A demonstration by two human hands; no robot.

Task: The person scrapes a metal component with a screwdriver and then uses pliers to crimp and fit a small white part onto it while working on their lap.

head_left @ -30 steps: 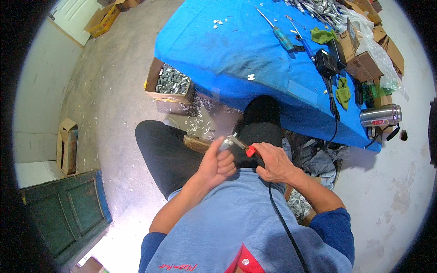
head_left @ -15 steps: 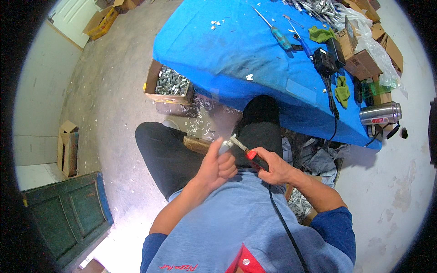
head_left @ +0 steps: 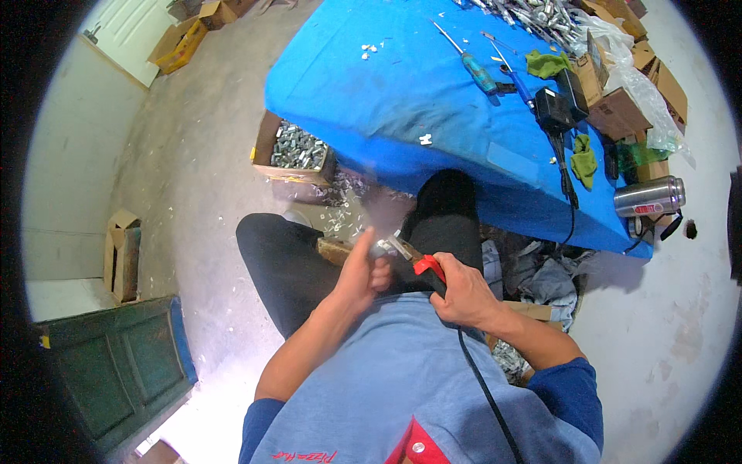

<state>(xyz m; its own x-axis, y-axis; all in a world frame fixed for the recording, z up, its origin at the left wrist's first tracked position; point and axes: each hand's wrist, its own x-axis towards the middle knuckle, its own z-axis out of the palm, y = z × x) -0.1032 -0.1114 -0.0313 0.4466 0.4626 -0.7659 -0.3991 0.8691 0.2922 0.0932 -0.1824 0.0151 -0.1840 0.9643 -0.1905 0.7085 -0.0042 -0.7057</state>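
Note:
My left hand (head_left: 362, 272) is closed around a small silver-grey cylindrical metal piece (head_left: 378, 249), thumb pointing up, over my lap. In my right hand (head_left: 467, 295) is a corded soldering iron (head_left: 428, 265) with a red collar and a dark handle. Its flat metal tip (head_left: 401, 247) meets the end of the metal piece, where a small white bit shows. Whether the white bit is fixed to the piece I cannot tell. Pale haze hangs just above the tip. The black cable (head_left: 485, 384) runs down over my shirt.
A blue-covered table (head_left: 363, 85) ahead carries screwdrivers (head_left: 479, 73), black power adapters (head_left: 553, 110), green cloths (head_left: 583, 162) and a steel flask (head_left: 649, 196). A cardboard box (head_left: 297, 175) of metal parts stands on the floor beside scattered white scraps (head_left: 344, 213). A wooden block (head_left: 332, 250) lies by my thigh.
The soldering iron has rolled in my right hand, and its tip sits closer against the metal piece. My left thumb has straightened upward. Haze now shows above the tip. The view has shifted slightly.

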